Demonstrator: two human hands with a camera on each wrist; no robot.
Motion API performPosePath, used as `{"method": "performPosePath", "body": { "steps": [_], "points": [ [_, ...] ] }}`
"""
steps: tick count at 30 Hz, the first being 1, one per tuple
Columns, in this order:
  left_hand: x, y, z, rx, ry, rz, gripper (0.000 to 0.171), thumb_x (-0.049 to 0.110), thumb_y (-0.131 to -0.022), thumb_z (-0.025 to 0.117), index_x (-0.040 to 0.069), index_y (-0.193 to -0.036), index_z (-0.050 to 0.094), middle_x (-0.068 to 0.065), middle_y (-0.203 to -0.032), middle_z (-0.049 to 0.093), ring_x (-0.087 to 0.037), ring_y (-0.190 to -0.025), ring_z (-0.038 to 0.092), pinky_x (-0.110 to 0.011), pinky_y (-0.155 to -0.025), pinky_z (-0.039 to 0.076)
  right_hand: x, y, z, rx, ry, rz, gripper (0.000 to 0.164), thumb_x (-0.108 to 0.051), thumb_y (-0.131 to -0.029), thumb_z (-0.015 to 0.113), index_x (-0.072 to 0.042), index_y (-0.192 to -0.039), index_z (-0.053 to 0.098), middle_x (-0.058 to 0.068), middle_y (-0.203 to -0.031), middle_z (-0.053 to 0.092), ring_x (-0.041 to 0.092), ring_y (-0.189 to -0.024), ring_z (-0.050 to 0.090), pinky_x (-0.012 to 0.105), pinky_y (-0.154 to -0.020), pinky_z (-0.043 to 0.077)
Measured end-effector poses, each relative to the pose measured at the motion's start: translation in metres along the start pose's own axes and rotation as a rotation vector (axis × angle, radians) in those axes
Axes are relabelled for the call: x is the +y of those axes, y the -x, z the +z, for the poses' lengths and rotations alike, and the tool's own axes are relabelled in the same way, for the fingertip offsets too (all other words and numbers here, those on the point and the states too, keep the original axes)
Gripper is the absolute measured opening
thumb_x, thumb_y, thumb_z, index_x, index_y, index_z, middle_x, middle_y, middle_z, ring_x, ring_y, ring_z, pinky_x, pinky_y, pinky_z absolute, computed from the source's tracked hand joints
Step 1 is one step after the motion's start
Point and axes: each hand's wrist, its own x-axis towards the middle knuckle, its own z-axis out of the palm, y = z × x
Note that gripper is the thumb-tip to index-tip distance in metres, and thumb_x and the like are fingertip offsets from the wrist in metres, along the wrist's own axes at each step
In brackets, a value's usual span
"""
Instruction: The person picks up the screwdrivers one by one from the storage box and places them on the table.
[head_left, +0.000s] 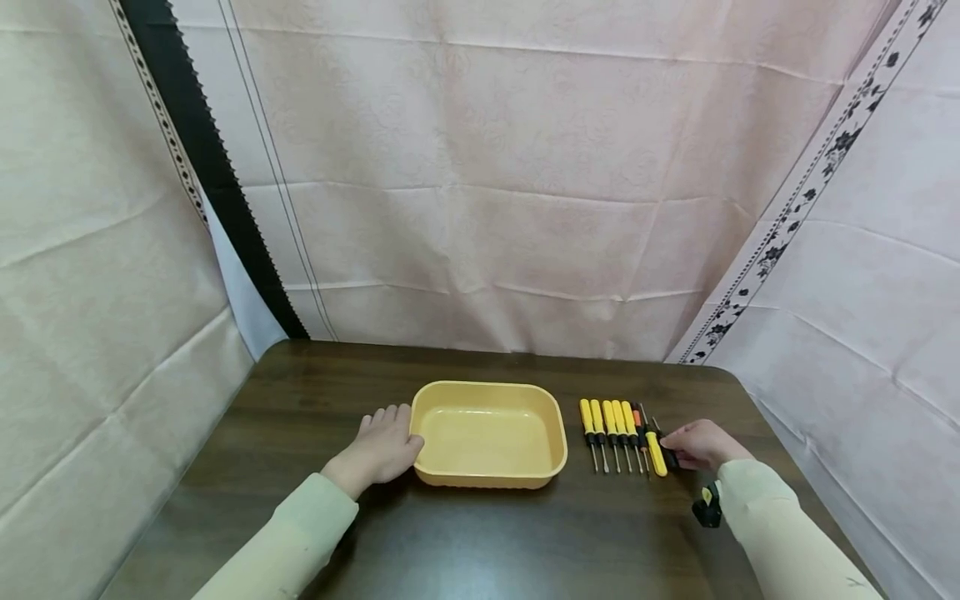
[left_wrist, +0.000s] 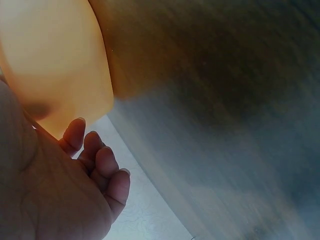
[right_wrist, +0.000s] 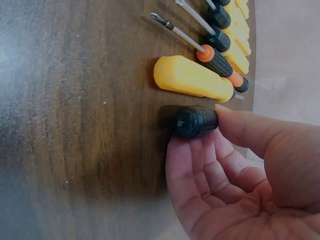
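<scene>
A yellow plastic tray [head_left: 487, 442] stands on the table with nothing inside. At its left end my left hand [head_left: 381, 443] holds the rim, the thumb over the edge and the fingers outside; in the left wrist view the fingers [left_wrist: 106, 162] are bent beside the tray's wall. My right hand [head_left: 701, 444] pinches the black handle of a screwdriver [right_wrist: 192, 122] between thumb and fingers, at the right end of a row. Beside it lies a yellow screwdriver [right_wrist: 187, 77] with its handle toward me. Farther left is an orange-and-black screwdriver [right_wrist: 217, 60].
Several yellow-and-black screwdrivers [head_left: 597, 417] lie side by side, right of the tray, shafts toward me. The dark wooden table [head_left: 480, 542] ends at a pale cloth curtain [head_left: 480, 208] behind and at both sides.
</scene>
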Motion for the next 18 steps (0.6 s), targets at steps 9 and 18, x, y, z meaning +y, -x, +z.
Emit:
{"method": "performPosePath", "body": {
  "steps": [9,18],
  "points": [
    [-0.001,0.000,0.002,0.006,0.002,0.009,0.033,0.032,-0.094,0.043,0.005,-0.113,0.045,-0.006,-0.093,0.042,-0.025,-0.088,0.037,-0.042,-0.078,0.027,-0.001,0.002,0.004,0.016,-0.028,-0.002,0.017,-0.012,-0.090,0.065,0.005,-0.091,0.065,0.006,-0.079,0.058,0.017,-0.070,0.057,0.032,-0.067,0.053],
    [-0.006,0.003,0.002,0.029,-0.019,0.012,0.037,0.033,-0.096,0.041,0.004,-0.118,0.047,-0.006,-0.097,0.045,-0.025,-0.090,0.038,-0.042,-0.079,0.028,-0.015,0.008,0.006,0.168,0.167,-0.103,0.037,-0.032,-0.096,0.057,0.004,-0.099,0.063,0.013,-0.088,0.062,0.024,-0.076,0.058,0.037,-0.065,0.050]
  ]
}}
